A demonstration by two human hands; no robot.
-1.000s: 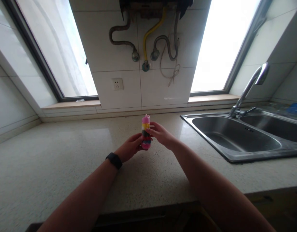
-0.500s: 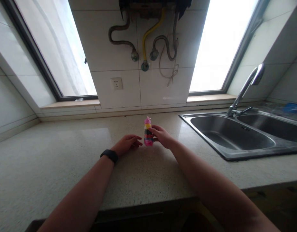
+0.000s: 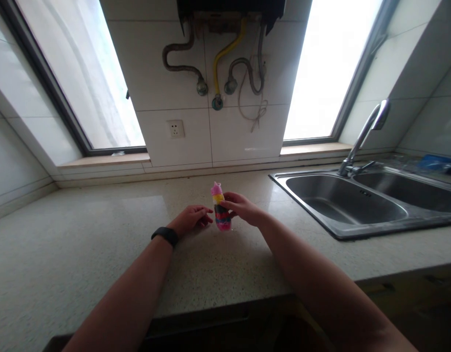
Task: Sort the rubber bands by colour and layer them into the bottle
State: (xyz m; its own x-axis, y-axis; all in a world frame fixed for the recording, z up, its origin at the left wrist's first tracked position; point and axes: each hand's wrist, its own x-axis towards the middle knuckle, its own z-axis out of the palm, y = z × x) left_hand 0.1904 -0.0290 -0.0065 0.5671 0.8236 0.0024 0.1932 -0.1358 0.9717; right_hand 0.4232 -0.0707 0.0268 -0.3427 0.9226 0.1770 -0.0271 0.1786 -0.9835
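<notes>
A small clear bottle with bands of yellow, black, red, blue and pink (image 3: 221,213) leans slightly to the left over the countertop (image 3: 210,274). It has a pink pointed cap (image 3: 217,188) with a small loop. My right hand (image 3: 243,208) is closed round the bottle from the right side, thumb in front. Just left of the bottle, my left hand (image 3: 193,218) rests near the counter with its fingers loosely apart, holding nothing. A dark band (image 3: 165,236) is on my left wrist. I cannot tell whether the bottle's base touches the counter.
To the right, a double steel sink (image 3: 338,230) with a curved faucet (image 3: 362,134) is set into the counter. A water heater's pipes (image 3: 216,73) and a wall socket (image 3: 176,128) are on the tiled wall. Something blue (image 3: 436,164) lies beyond the sink.
My left hand has let go of the bottle and drawn back a little to the left. The bottle, in my right hand, has gone from upright to tilted left.
</notes>
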